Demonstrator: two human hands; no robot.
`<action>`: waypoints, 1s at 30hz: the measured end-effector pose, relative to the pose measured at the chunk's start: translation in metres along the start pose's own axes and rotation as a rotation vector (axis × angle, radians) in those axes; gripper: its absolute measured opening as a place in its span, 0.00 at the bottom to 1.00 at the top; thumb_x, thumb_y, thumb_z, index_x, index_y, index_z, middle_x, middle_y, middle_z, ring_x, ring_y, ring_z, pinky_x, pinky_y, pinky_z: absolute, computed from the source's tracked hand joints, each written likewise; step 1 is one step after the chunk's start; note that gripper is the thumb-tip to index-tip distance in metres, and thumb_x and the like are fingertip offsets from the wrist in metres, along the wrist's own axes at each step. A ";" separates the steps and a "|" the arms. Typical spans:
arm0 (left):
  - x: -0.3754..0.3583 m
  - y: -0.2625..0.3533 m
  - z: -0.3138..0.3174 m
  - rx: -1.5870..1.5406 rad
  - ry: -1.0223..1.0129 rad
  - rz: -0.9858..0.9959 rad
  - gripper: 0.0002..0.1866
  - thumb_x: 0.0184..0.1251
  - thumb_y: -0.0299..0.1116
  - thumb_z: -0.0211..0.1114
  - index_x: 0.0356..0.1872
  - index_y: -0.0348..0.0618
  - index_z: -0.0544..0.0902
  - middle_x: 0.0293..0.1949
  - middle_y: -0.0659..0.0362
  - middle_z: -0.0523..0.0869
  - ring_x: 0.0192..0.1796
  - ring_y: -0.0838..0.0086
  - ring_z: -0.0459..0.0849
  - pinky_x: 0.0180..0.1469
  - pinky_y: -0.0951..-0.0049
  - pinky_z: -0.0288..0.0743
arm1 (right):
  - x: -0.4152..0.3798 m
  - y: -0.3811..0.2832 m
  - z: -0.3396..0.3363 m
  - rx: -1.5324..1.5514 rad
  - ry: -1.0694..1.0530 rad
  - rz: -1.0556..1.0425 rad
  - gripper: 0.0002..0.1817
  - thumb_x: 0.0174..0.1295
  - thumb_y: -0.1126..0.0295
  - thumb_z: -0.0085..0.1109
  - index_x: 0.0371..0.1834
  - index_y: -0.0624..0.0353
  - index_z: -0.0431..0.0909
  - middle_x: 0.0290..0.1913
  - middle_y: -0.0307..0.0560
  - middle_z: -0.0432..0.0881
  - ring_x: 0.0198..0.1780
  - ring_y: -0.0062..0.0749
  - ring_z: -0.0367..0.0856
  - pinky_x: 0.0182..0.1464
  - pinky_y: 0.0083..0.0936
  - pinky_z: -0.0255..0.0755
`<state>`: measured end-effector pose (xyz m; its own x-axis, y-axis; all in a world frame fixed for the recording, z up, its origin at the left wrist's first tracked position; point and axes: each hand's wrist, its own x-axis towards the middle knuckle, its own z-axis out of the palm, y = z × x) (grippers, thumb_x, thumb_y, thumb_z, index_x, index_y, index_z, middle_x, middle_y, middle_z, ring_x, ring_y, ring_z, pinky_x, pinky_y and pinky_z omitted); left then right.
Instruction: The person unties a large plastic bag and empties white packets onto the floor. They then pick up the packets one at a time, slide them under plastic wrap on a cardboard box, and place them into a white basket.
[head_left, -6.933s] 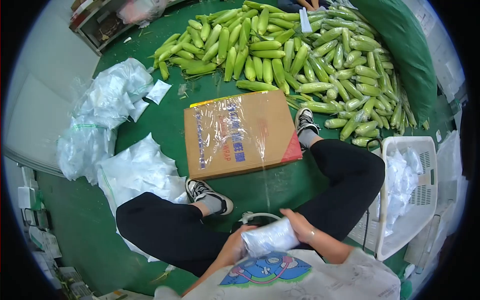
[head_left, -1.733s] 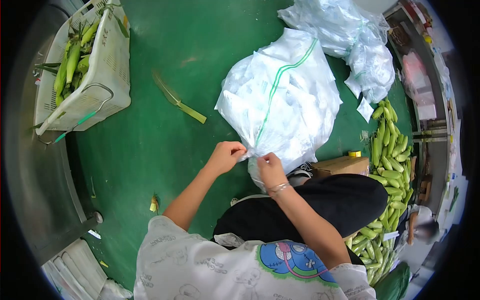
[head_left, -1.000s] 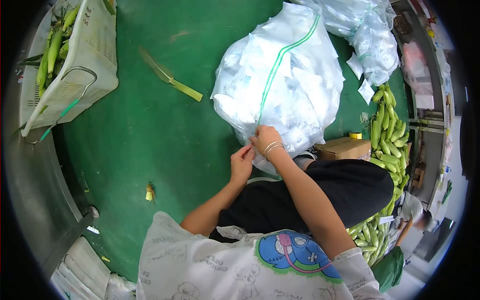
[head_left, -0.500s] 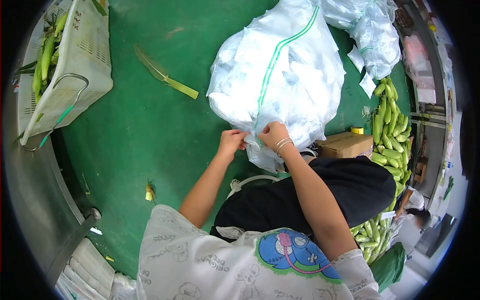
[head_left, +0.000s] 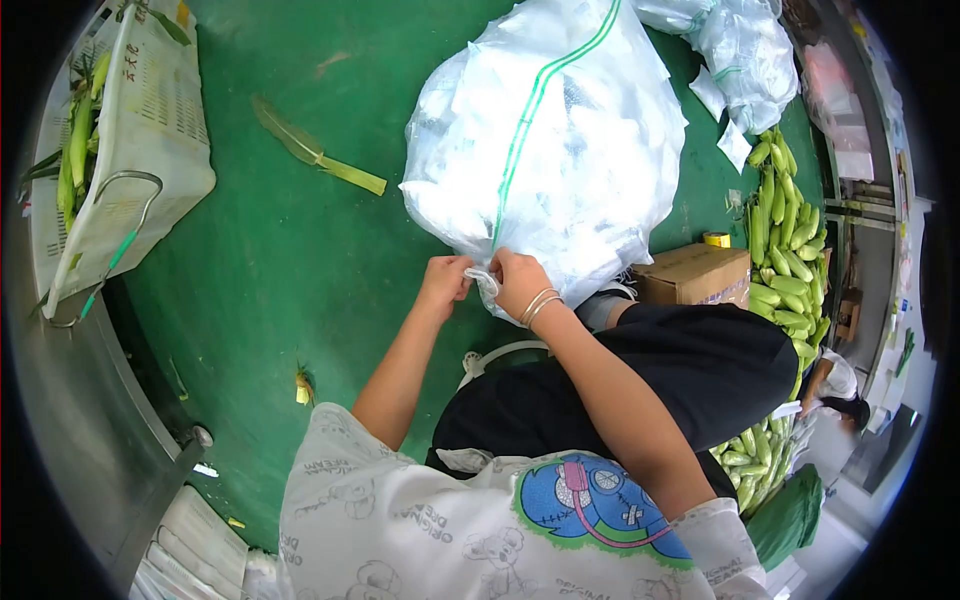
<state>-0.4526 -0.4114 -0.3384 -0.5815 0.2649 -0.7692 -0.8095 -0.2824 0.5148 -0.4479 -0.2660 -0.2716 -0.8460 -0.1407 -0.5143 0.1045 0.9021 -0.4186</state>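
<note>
A large clear plastic sack [head_left: 560,140] with a green stripe, stuffed with white packets, lies on the green floor in front of me. Its twisted neck [head_left: 484,281] sits between my two hands. My left hand [head_left: 444,279] pinches the neck from the left. My right hand [head_left: 520,281], with bracelets on the wrist, grips it from the right. Both hands are closed on the plastic, close together, just above my knees in black trousers.
A white crate [head_left: 140,150] with corn in husks stands at the left. A loose husk leaf [head_left: 315,158] lies on the floor. More filled plastic sacks [head_left: 745,60] lie behind. A cardboard box [head_left: 695,275] and a pile of corn cobs [head_left: 785,250] are at right, with another person [head_left: 835,400] beyond.
Earlier I held a wrapped packet facing the corn pile; since then I have turned to the sack. Over the last second my hands stay at its neck, shifting slightly left and closer together.
</note>
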 end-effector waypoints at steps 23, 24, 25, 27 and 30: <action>-0.010 0.012 0.013 0.073 0.133 0.489 0.02 0.59 0.22 0.62 0.31 0.36 0.78 0.21 0.62 0.76 0.20 0.77 0.72 0.24 0.75 0.67 | 0.004 0.005 -0.039 0.577 0.284 0.175 0.18 0.59 0.63 0.56 0.17 0.65 0.79 0.15 0.49 0.78 0.19 0.36 0.79 0.26 0.29 0.71; -0.016 0.014 0.011 0.265 0.193 0.678 0.05 0.58 0.20 0.64 0.35 0.37 0.79 0.26 0.59 0.80 0.23 0.74 0.75 0.27 0.72 0.71 | 0.006 0.005 -0.042 0.524 0.208 0.183 0.18 0.57 0.62 0.56 0.17 0.65 0.80 0.19 0.53 0.81 0.23 0.43 0.83 0.31 0.32 0.74; -0.020 0.016 0.013 0.263 0.198 0.680 0.05 0.58 0.20 0.64 0.35 0.37 0.79 0.26 0.59 0.80 0.23 0.74 0.75 0.27 0.72 0.71 | 0.008 0.004 -0.042 0.522 0.206 0.179 0.18 0.57 0.62 0.56 0.17 0.65 0.80 0.19 0.53 0.81 0.23 0.43 0.83 0.31 0.32 0.74; -0.028 0.020 0.018 0.687 0.091 1.120 0.11 0.54 0.20 0.66 0.39 0.39 0.79 0.33 0.56 0.79 0.27 0.66 0.78 0.31 0.68 0.73 | 0.013 0.000 -0.039 0.603 0.197 0.219 0.17 0.57 0.64 0.56 0.17 0.66 0.80 0.18 0.53 0.81 0.23 0.38 0.82 0.31 0.30 0.73; -0.018 0.023 0.021 0.871 0.100 1.090 0.13 0.51 0.18 0.69 0.39 0.36 0.79 0.35 0.55 0.77 0.30 0.65 0.80 0.33 0.70 0.75 | 0.013 0.002 -0.036 0.677 0.237 0.135 0.16 0.56 0.65 0.57 0.16 0.66 0.79 0.16 0.51 0.79 0.20 0.33 0.79 0.29 0.27 0.72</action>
<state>-0.4623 -0.4031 -0.3043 -0.9645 0.2093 0.1612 0.2300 0.3648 0.9022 -0.4781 -0.2513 -0.2522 -0.8852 0.1154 -0.4507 0.4519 0.4443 -0.7736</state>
